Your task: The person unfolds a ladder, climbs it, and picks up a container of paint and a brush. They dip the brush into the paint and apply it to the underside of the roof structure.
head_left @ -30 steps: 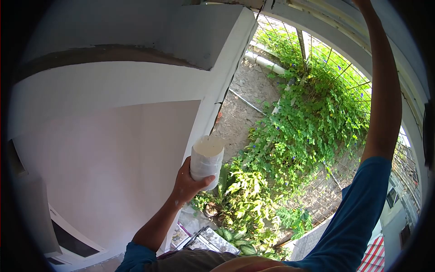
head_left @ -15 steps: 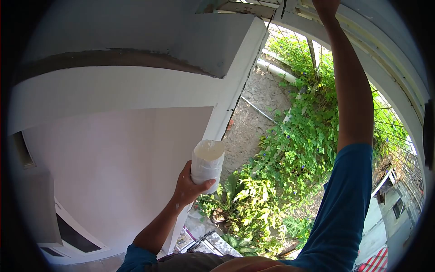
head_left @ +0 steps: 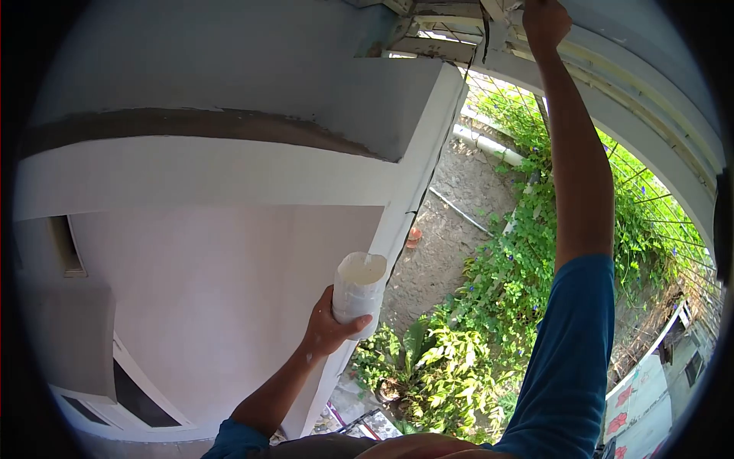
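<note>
My left hand (head_left: 329, 327) is wrapped around a white, paint-smeared cut-off plastic container (head_left: 358, 297). Its open top faces up and shows whitish material inside. Raised high at the top of the view, my right hand (head_left: 547, 29) is closed near the pale roof beams (head_left: 501, 30). Whatever it grips is cut off by the frame edge, and I cannot make it out. A white wall edge (head_left: 413, 168) runs diagonally between my two arms.
A white wall band (head_left: 214, 172) lies at left, beneath a grey surface (head_left: 229, 76). Below on the right are green plants (head_left: 512, 275), bare ground (head_left: 466, 183) and a wire grille (head_left: 646, 180). A white pipe (head_left: 489, 145) crosses the ground.
The view has shifted, so the wall, beams and plants sit lower and more of the top shows. My right hand now appears lower in frame, bent at the wrist. My left hand still holds the container.
</note>
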A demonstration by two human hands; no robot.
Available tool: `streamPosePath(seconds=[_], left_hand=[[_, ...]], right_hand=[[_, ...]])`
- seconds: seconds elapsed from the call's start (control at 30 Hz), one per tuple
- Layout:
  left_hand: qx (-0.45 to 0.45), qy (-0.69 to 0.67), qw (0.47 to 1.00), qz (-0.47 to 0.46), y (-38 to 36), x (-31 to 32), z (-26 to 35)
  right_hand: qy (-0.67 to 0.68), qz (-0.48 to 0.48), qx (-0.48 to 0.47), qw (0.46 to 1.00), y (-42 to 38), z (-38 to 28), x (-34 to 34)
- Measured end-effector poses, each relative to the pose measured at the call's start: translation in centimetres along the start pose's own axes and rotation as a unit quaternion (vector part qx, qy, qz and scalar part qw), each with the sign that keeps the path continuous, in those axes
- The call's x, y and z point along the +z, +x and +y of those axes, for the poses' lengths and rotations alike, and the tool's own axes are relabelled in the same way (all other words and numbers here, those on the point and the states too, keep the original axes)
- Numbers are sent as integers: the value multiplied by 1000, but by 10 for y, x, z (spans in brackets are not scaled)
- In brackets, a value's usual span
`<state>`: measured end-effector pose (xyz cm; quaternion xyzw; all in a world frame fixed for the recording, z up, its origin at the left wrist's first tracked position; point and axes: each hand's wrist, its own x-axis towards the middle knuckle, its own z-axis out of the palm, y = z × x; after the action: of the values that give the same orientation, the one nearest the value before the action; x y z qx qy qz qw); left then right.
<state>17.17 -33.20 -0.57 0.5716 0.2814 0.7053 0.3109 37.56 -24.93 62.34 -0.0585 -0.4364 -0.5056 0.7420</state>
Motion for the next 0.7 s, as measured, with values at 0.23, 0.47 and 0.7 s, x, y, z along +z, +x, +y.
streamPosePath(seconds=[0.23,0.47,0.7], left_hand=[[-4,26,999,26,-8,-20,8],[-2,53,998,45,-13,-29,22],[-9,57,997,52,-19,-22,25]], right_hand=[[-85,-22,119,989,3,23,-16],[-92,-49,28,994,-14,21,13],[289,92,256,918,9,-7,-5]])
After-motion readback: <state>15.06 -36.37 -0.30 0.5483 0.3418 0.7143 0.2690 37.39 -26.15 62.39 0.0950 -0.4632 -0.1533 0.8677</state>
